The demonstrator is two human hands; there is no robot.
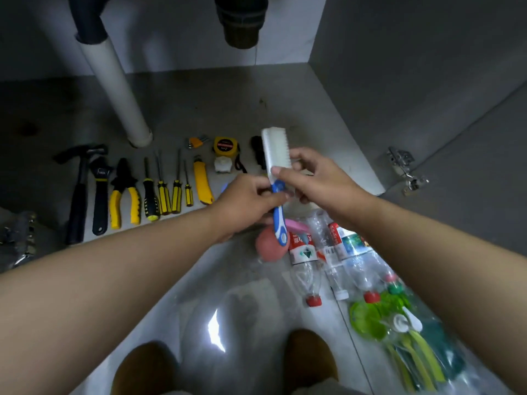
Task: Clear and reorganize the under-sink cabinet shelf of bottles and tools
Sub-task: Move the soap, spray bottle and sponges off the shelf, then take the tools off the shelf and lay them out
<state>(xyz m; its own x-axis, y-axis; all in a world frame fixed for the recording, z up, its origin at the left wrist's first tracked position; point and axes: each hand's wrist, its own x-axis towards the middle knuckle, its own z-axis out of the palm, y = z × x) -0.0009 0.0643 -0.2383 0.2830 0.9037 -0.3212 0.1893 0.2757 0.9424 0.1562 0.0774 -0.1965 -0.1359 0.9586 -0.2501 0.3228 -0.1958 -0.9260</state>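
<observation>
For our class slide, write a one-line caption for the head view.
Left hand and right hand hold a brush near a row of tools on the shelf.

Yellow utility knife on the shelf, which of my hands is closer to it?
Left. Your left hand grips the brush by its handle, just right of the utility knife; your right hand pinches the brush head, farther right.

We look down on a grey cabinet shelf beyond a glossy grey floor.
We see a white-tiled back wall, a grey side wall at right with a metal hinge near it, a white pipe slanting down to the shelf, a dark drain fitting above, and bright glare on the floor.
</observation>
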